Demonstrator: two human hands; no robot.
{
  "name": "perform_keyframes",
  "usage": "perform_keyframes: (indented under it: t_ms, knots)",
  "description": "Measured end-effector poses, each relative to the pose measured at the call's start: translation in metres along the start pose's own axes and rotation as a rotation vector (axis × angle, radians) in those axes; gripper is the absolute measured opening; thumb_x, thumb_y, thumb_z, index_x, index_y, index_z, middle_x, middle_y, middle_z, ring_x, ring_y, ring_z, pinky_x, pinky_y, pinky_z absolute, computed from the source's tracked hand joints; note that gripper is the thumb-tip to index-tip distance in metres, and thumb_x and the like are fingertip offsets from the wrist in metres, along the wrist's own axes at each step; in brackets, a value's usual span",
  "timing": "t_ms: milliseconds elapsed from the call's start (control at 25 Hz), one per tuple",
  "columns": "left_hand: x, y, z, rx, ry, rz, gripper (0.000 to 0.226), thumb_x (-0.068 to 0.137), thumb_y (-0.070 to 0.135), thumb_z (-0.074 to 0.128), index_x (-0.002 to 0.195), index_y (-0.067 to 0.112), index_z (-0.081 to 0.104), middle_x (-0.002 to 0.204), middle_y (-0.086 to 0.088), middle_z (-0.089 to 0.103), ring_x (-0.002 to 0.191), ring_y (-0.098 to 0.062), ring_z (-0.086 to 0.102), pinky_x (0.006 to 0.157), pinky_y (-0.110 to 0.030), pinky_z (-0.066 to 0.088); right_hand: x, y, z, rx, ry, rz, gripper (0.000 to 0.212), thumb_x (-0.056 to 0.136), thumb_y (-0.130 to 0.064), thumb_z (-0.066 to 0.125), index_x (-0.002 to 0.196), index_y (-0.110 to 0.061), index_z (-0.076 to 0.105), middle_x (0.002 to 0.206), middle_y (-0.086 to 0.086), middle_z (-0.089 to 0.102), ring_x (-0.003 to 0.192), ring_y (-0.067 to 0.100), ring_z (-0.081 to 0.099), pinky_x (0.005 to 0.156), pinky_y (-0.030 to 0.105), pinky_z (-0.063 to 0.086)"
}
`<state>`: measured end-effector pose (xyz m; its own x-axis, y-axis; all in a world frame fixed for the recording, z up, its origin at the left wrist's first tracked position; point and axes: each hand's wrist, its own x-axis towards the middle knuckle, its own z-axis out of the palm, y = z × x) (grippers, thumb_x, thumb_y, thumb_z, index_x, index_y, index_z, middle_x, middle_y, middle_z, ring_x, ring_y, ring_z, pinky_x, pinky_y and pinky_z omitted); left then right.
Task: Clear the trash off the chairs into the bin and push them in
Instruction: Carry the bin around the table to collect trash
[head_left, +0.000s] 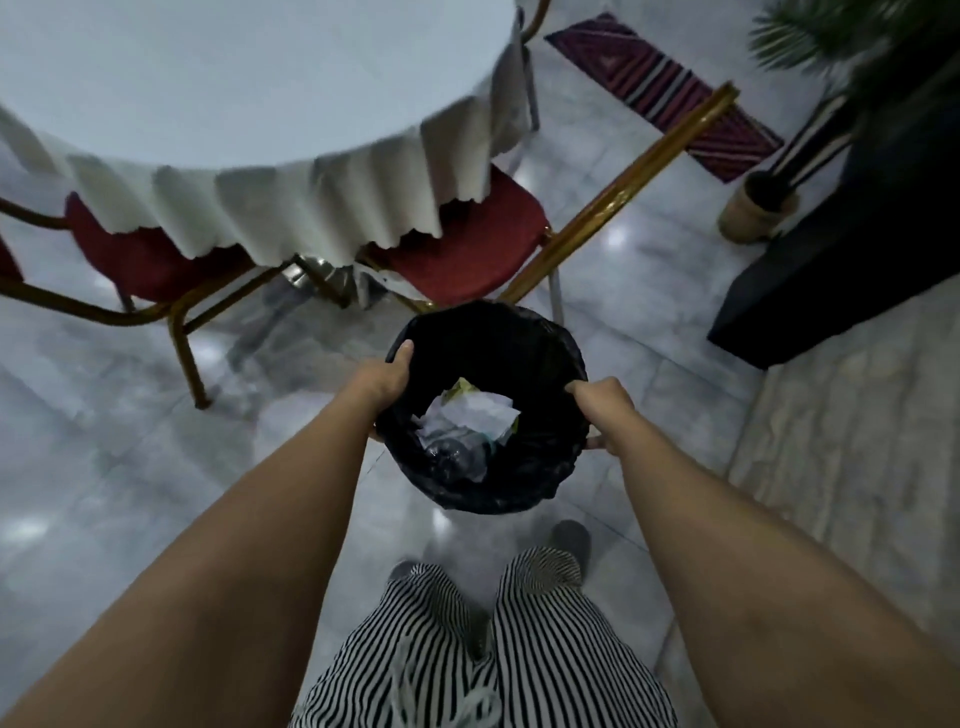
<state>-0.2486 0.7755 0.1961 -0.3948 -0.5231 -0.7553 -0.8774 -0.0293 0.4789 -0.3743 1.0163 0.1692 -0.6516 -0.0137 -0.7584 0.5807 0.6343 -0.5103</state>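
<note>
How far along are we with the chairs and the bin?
Done: crumpled paper already lies in the bin, and both visible red chairs, left chair and right chair, show no trash and sit partly under the tablecloth. In hand: left hand and right hand grip the bin's rim. Left: the right chair is angled, so may need pushing in.

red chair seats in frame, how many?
3. One right of centre under the tablecloth edge, one at left partly under it, a sliver at the far left edge. More may be hidden behind the table.
</note>
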Motion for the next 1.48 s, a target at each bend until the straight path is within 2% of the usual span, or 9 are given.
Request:
perform_keyframes:
  t_ms: [80,240,400,520,720,920,1080,1320,1480]
  knots:
    - [-0.003,0.021,0.029,0.071,-0.026,0.042,0.084,0.094,0.066,0.034,0.142,-0.003,0.04,0.141,-0.024,0.049,0.122,-0.047,0.052,0.094,-0.056,0.052,0.007,0.011,-0.03,0.045,0.024,0.034,0.056,0.083,-0.027,0.057,0.135,-0.007,0.046,0.117,0.014,0.06,0.097,0.029,0.061,0.066,0.041,0.06]
    - [-0.011,0.075,0.096,0.131,-0.097,0.078,0.087,0.094,0.067,0.033,0.148,0.0,0.032,0.146,-0.024,0.044,0.127,-0.046,0.049,0.094,-0.052,0.051,0.028,0.027,-0.107,0.116,0.067,0.078,0.056,0.091,-0.025,0.055,0.141,-0.008,0.037,0.123,0.014,0.055,0.104,0.031,0.058,0.081,0.048,0.058]
    - [-0.01,0.133,0.165,0.183,-0.119,0.143,0.083,0.098,0.061,0.027,0.146,-0.006,0.033,0.15,-0.027,0.039,0.131,-0.043,0.046,0.105,-0.05,0.044,0.066,0.027,-0.183,0.128,0.111,0.083,0.051,0.088,-0.025,0.056,0.133,-0.003,0.047,0.121,0.018,0.058,0.099,0.033,0.059,0.069,0.043,0.057]
    - [-0.009,0.175,0.213,0.195,-0.101,0.141,0.082,0.098,0.061,0.025,0.144,-0.006,0.039,0.146,-0.028,0.043,0.129,-0.044,0.048,0.104,-0.05,0.046,0.09,0.019,-0.235,0.127,0.139,0.074,0.047,0.086,-0.026,0.055,0.127,-0.005,0.053,0.114,0.016,0.062,0.097,0.032,0.062,0.074,0.047,0.06]
    - [0.015,0.239,0.28,0.148,-0.158,0.113,0.089,0.089,0.073,0.028,0.141,0.001,0.043,0.136,-0.024,0.055,0.12,-0.043,0.056,0.097,-0.054,0.051,0.151,0.011,-0.313,0.137,0.172,0.076,0.071,0.076,-0.034,0.053,0.142,-0.01,0.043,0.12,0.013,0.06,0.098,0.031,0.062,0.075,0.046,0.06]
    - [0.054,0.334,0.331,0.155,-0.177,0.11,0.087,0.091,0.07,0.028,0.143,0.001,0.041,0.143,-0.022,0.05,0.127,-0.039,0.052,0.104,-0.051,0.046,0.22,-0.03,-0.372,0.181,0.217,0.083,0.059,0.082,-0.027,0.054,0.136,-0.009,0.044,0.112,0.013,0.061,0.096,0.032,0.061,0.087,0.05,0.057]
    - [0.091,0.409,0.36,0.136,-0.212,0.08,0.088,0.09,0.07,0.031,0.145,0.002,0.036,0.144,-0.023,0.048,0.126,-0.041,0.051,0.103,-0.053,0.045,0.283,-0.069,-0.408,0.166,0.271,0.142,0.078,0.069,-0.03,0.054,0.143,-0.011,0.039,0.126,0.015,0.058,0.105,0.035,0.06,0.092,0.051,0.055]
    - [0.128,0.524,0.386,0.022,-0.14,0.077,0.08,0.098,0.06,0.028,0.149,-0.001,0.029,0.151,-0.024,0.038,0.135,-0.042,0.042,0.11,-0.047,0.039,0.339,-0.155,-0.451,0.127,0.327,0.121,0.066,0.085,-0.027,0.056,0.144,-0.007,0.036,0.133,0.019,0.054,0.11,0.037,0.057,0.095,0.046,0.052]
    - [0.177,0.6,0.403,-0.098,-0.14,0.046,0.09,0.091,0.068,0.024,0.148,-0.001,0.032,0.15,-0.023,0.041,0.132,-0.042,0.046,0.11,-0.051,0.039,0.409,-0.222,-0.485,0.081,0.343,0.106,0.072,0.094,-0.023,0.053,0.154,-0.004,0.018,0.15,0.021,0.037,0.127,0.04,0.047,0.103,0.045,0.044]
